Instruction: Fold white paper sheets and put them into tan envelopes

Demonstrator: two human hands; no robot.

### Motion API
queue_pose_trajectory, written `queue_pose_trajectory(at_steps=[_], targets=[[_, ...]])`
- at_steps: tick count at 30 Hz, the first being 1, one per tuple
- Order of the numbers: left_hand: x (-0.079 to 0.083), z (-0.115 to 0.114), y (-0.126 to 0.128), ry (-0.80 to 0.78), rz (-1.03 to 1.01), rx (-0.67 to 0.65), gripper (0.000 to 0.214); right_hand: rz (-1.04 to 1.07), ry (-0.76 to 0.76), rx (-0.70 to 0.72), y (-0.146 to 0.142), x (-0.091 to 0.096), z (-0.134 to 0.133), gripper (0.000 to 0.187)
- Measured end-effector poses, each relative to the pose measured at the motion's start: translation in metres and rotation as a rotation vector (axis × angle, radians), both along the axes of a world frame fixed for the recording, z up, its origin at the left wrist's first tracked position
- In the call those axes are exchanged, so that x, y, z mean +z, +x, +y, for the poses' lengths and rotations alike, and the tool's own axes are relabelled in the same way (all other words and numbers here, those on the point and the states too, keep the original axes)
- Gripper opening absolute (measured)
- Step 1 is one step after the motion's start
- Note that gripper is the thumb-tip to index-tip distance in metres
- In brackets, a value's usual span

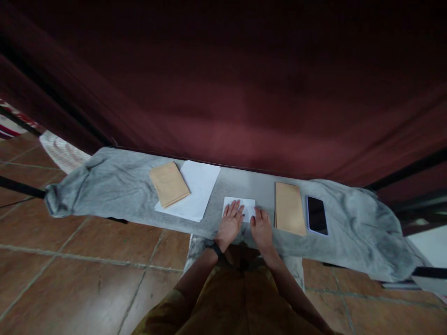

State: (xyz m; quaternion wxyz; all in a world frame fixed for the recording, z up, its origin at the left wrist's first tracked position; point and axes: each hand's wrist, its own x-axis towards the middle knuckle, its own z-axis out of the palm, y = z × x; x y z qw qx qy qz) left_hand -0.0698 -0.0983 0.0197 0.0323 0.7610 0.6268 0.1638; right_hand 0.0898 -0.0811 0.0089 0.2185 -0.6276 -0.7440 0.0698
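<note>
A small folded sheet of white paper (240, 202) lies on the grey cloth in front of me. Flat across its left part rests my left hand (229, 222), fingers stretched out. At the paper's right edge is my right hand (261, 227), its fingers bent a little and touching the sheet. Neither hand grips anything. To the left, larger white sheets (200, 186) lie partly under a stack of brown envelopes (169, 184). More brown envelopes (289, 207) lie to the right of my right hand.
A phone (316, 215) with a dark screen lies to the right of the envelopes. Grey cloth (115, 186) covers the narrow bench, bunched at both ends. A dark red curtain (223, 116) hangs along its far edge. Brown floor tiles (98, 279) show below.
</note>
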Motion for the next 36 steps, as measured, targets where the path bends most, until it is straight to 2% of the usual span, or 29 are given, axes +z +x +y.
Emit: queue_pose_trajectory(at_steps=[5,8,13,17,26,36], targets=[[-0.005,-0.004,0.013,-0.068,0.102,-0.059,0.057,0.074,-0.030,0.200,-0.015,0.004,0.002,0.044],[-0.003,-0.004,0.014,-0.081,0.132,-0.103,0.064,-0.006,-0.040,0.263,-0.022,0.004,0.001,0.048],[-0.003,-0.004,0.013,-0.068,0.100,-0.117,0.069,-0.133,-0.057,0.240,-0.018,-0.001,0.000,0.054],[-0.004,-0.003,0.013,-0.065,0.054,-0.112,0.065,-0.187,-0.048,0.250,-0.008,-0.006,0.001,0.056],[-0.009,-0.001,0.008,-0.040,-0.023,-0.126,0.058,-0.196,-0.049,0.226,-0.004,-0.010,0.002,0.059],[-0.004,0.021,0.002,-0.073,-0.029,0.026,0.059,-0.166,0.029,0.167,-0.009,-0.013,0.002,0.057]])
